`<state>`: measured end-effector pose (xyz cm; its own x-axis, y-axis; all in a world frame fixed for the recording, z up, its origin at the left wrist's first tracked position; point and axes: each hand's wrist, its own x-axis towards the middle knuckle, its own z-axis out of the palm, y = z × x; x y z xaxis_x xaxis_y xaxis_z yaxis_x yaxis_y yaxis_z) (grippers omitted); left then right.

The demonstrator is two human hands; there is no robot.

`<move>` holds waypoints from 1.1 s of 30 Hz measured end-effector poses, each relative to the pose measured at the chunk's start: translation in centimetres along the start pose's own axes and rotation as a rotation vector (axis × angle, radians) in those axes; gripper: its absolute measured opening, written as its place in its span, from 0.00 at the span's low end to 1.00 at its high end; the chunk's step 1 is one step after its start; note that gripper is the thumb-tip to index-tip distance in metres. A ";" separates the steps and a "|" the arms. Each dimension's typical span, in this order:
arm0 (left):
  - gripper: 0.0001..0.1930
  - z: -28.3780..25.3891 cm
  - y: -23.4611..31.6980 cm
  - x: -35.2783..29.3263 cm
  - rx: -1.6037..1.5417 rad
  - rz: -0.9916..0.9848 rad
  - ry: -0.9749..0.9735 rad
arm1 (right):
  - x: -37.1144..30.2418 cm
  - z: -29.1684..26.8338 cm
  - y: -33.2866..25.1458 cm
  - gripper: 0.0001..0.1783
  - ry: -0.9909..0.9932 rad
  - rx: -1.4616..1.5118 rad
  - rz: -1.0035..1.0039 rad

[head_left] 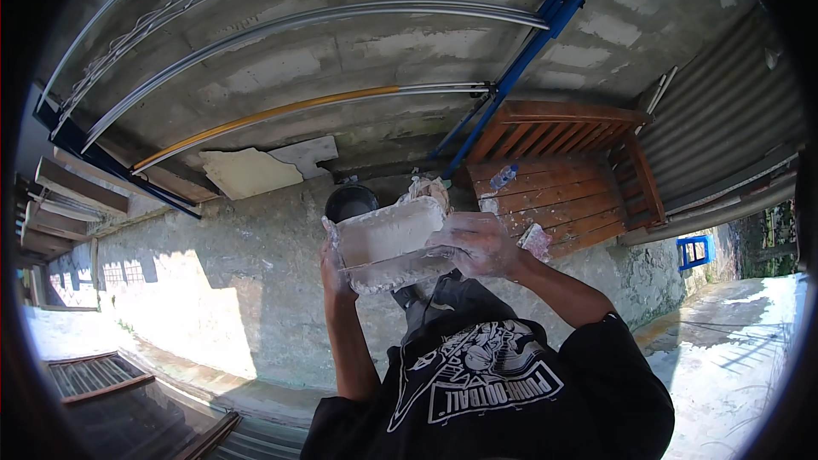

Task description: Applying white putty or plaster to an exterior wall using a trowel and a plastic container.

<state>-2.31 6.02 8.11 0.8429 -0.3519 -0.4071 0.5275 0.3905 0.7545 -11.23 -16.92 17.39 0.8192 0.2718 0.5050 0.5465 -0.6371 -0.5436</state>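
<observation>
Tray [396,273]: one, oblong, caked with white paste; being held up before the body, above the concrete floor [285,264], with a black bucket [331,207] showing just past its far left corner. It is being judged stiff and fairly weighty; the smeared walls are probably slippery, and the crusted rim could be crumbling under a hard pinch (what lies beneath the coating cannot be told). For a sound hold, the left end and then the right end are being favoured, both taken at once.

Left hand [331,257]: one, whitened; being wrapped partly closed about the left end, thumb up by the rim, other fingers mostly hidden.

Right hand [481,244]: one, thickly whitened; being curled well inward, back uppermost, fingers bent onto the right end. Anything else within its grasp cannot be told.

Wooden bench [562,230]: one, being littered with scraps, right of the tray.
</observation>
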 end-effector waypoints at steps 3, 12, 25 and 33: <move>0.26 0.6 0.5 -0.4 0.015 -0.011 0.037 | 0.0 -0.3 -0.1 0.20 -0.013 0.017 0.049; 0.26 -0.6 -0.6 0.0 -0.007 -0.015 0.068 | 0.9 0.6 0.3 0.20 0.056 -0.014 0.027; 0.26 -0.7 0.3 -0.6 -0.058 0.037 0.010 | 0.7 1.0 -0.8 0.23 -0.009 -0.022 -0.046; 0.27 -0.5 0.7 -0.7 -0.060 0.023 -0.024 | 1.6 1.2 -0.7 0.18 -0.005 -0.011 -0.008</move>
<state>-2.52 6.96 8.68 0.8527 -0.3617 -0.3769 0.5136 0.4491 0.7311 -10.09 -15.24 17.77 0.8156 0.2804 0.5062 0.5512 -0.6428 -0.5320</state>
